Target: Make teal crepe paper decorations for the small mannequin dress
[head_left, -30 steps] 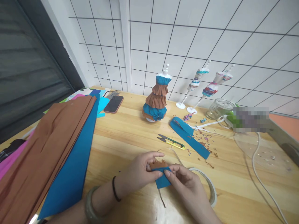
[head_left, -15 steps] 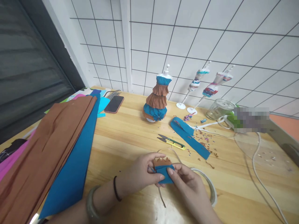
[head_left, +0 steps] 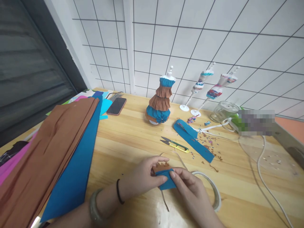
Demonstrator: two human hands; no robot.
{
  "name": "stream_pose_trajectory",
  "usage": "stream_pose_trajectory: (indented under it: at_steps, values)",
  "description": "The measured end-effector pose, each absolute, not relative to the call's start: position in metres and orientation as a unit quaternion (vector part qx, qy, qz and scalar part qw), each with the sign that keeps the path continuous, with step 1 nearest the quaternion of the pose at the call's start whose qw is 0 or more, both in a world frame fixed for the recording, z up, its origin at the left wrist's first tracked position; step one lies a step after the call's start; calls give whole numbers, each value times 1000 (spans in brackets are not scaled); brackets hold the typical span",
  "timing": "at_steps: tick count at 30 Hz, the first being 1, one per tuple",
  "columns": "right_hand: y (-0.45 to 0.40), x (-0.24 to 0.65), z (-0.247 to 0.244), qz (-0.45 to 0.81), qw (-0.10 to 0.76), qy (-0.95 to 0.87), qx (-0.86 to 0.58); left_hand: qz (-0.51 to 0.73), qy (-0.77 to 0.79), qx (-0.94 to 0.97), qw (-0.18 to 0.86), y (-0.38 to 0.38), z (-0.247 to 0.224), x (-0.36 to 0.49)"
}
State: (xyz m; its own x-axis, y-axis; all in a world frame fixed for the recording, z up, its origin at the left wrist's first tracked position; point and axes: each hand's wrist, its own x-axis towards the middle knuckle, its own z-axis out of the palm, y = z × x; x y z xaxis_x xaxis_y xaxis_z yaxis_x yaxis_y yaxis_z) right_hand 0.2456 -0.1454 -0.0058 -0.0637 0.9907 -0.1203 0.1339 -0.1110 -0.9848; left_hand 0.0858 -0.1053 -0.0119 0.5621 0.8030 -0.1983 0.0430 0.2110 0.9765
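Note:
A small folded piece of blue and brown crepe paper is held low over the table in both hands. Its brown upper edge is cut into zigzag points. My left hand grips its left side, thumb on the blue face and fingers partly hidden behind. My right hand pinches the right side between thumb and fingers. A thin brown strip trails below the paper. Close to my right hand lies a roll of tape, partly covered by it. Yellow-handled thread snips lie just beyond the hands.
A mini dress form in ruffled blue and brown paper stands behind, with two slim forms to its right. A blue paper strip lies near scraps. Brown paper sheets and a phone lie left; a jar lies right.
The folded paper has tilted and shifted slightly left between my fingers, and its blue layer sits at a different angle. Both hands keep their grip.

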Motion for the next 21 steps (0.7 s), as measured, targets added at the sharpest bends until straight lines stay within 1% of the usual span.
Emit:
stream_pose_trajectory:
  at_steps: [6, 17, 21]
  values:
    - [-145, 245, -10, 517, 420, -525, -530, 293, 410, 579, 641, -103, -13, 86]
    - [-145, 243, -11, 519, 417, -544, -511, 333, 389, 534, 673, -101, -10, 86]
    - [-145, 245, -13, 513, 417, -535, -526, 305, 394, 559, 663, -103, -11, 86]
